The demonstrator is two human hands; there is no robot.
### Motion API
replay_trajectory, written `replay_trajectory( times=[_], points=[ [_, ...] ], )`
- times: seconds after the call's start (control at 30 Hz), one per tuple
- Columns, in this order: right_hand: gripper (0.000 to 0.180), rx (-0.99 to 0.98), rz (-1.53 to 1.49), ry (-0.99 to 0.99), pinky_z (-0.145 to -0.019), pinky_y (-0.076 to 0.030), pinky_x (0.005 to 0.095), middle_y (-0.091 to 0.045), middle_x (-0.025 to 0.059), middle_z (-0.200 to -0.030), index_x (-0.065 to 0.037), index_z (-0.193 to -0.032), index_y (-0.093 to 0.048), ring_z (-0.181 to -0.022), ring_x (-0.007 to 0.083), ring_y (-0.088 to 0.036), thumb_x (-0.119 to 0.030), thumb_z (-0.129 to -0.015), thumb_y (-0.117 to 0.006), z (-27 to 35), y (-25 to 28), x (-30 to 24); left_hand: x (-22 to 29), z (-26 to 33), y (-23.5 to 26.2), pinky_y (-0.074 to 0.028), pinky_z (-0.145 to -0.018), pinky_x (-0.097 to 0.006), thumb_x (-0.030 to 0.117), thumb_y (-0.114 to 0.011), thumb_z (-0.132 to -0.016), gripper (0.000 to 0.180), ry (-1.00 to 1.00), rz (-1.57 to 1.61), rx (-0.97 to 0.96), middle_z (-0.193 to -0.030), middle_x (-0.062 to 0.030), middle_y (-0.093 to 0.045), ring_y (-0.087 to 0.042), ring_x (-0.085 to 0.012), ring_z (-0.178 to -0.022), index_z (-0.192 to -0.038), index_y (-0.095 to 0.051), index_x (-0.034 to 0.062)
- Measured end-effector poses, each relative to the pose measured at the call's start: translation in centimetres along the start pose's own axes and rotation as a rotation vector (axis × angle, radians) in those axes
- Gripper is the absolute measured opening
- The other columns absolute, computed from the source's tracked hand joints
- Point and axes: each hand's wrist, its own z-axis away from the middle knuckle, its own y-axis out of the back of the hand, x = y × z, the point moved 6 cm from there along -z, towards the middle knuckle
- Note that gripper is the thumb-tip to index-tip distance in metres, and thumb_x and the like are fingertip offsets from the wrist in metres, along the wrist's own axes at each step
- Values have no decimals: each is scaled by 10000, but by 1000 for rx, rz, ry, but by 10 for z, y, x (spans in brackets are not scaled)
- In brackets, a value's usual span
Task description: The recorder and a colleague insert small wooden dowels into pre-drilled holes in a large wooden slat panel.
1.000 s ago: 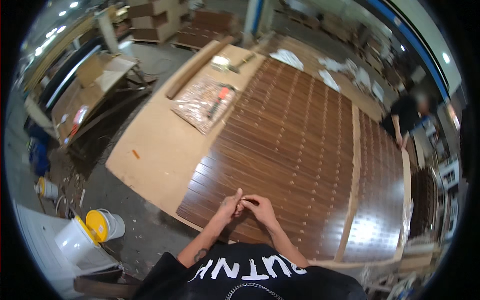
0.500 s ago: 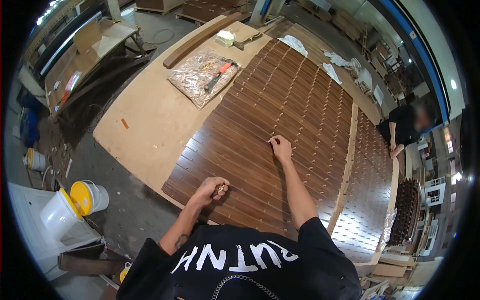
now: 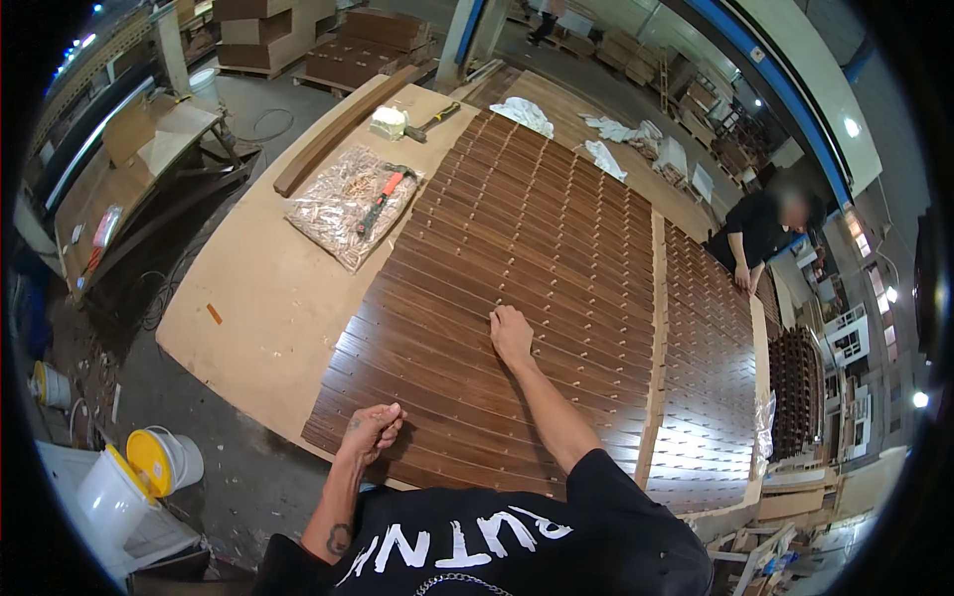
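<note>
Brown wooden strips (image 3: 427, 343) lie side by side in a broad panel before me, with rows of short pale wooden dowels (image 3: 505, 275) standing up from them. My right hand (image 3: 512, 335) is pinched low over a strip at the near end of a dowel row, on a dowel mostly hidden by the fingers. My left hand (image 3: 373, 431) is curled into a fist above the panel's near left corner; the wooden dowels in its palm are largely covered now. Up the table to the left lies a clear bag of dowels (image 3: 333, 223), a red-handled hammer (image 3: 386, 202) on top.
Behind the bag are a second hammer (image 3: 432, 123), a pale block (image 3: 389, 122) and a long brown beam (image 3: 343, 129). A co-worker (image 3: 760, 233) leans over the panel's far right side. White buckets with yellow lids (image 3: 149, 463) stand on the floor at left. White cloths (image 3: 522, 114) lie beyond the panel.
The whole view has shifted, so the panel sits lower and further left. My right hand stays at about the same spot, turned more knuckles-up. My left fist has rolled, hiding the dowels.
</note>
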Motion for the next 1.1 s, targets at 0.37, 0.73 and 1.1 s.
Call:
replay_trajectory(
  times=[0.37, 0.73, 1.1],
  points=[
    [216, -109, 65, -95, -770, -495, 503, -618, 181, -949, -58, -982, -591, -927, 390, -603, -245, -889, -537, -11, -3, -1, 13, -25, -26, -284, -373, -188, 268, -648, -930, 246, -101, 149, -45, -680, -22, -549, -413, -59, -469, -861, -564, 48],
    [205, -431, 215, -117, -833, -519, 494, -676, 215, -993, -82, -959, -675, -976, 389, -643, -186, -804, -591, -36, -11, -10, -2, -30, -15, -321, -410, -191, 208, -543, -985, 227, -61, 215, -41, -737, -27, -533, -438, -69, -536, -978, -577, -16],
    [246, -386, 204, -182, -786, -527, 487, -677, 229, -965, -37, -954, -685, -912, 391, -658, -209, -810, -583, -22, -7, -17, 8, -16, -33, -282, -441, -188, 205, -524, -992, 228, -71, 65, -181, -708, -3, -491, -374, -57, -521, -1119, -577, 23]
  ],
)
